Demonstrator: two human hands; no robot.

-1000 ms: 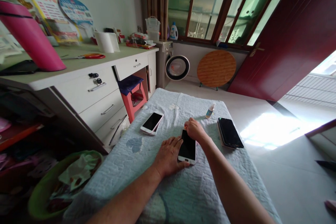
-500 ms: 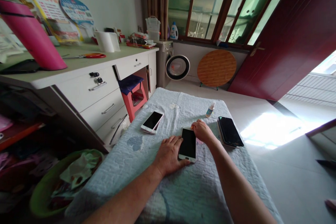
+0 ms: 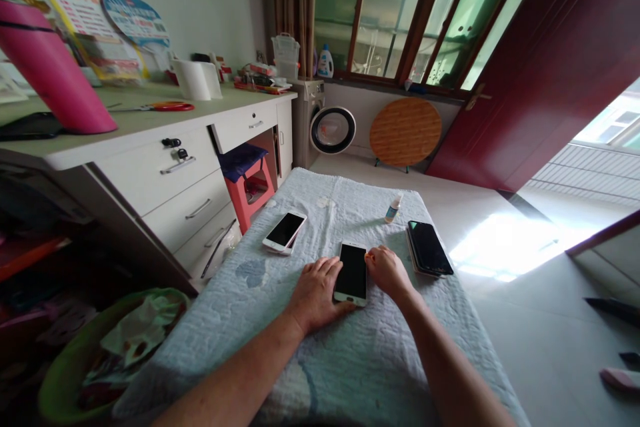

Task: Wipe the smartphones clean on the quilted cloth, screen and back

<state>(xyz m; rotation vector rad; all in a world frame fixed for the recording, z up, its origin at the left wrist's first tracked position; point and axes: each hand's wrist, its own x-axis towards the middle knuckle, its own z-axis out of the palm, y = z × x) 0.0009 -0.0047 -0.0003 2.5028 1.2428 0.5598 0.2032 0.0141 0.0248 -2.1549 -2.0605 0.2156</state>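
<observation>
A white smartphone point(image 3: 353, 272) with a dark screen lies face up on the cloth-covered table. My left hand point(image 3: 316, 293) steadies it, fingers along its left edge and thumb at its bottom edge. At the phone's upper right edge, my right hand point(image 3: 388, 272) is closed in a pinch on a small orange piece point(image 3: 369, 256), mostly hidden by the fingers. Left of the hands, another white phone point(image 3: 285, 230) rests on top of a second device. To the right lies a black phone point(image 3: 430, 248), stacked on something lighter. A small spray bottle point(image 3: 393, 208) stands upright behind my right hand.
A pale blue quilted cloth point(image 3: 345, 203) covers the table. On the left is a white desk point(image 3: 175, 180) with scissors point(image 3: 165, 107) and a pink tumbler point(image 3: 55, 73). A red stool point(image 3: 250, 190) stands under it; a green basin point(image 3: 55, 380) is at lower left.
My right hand has moved from the phone's top right corner down along its right edge. My left hand keeps its place on the phone. The whole view has shifted slightly.
</observation>
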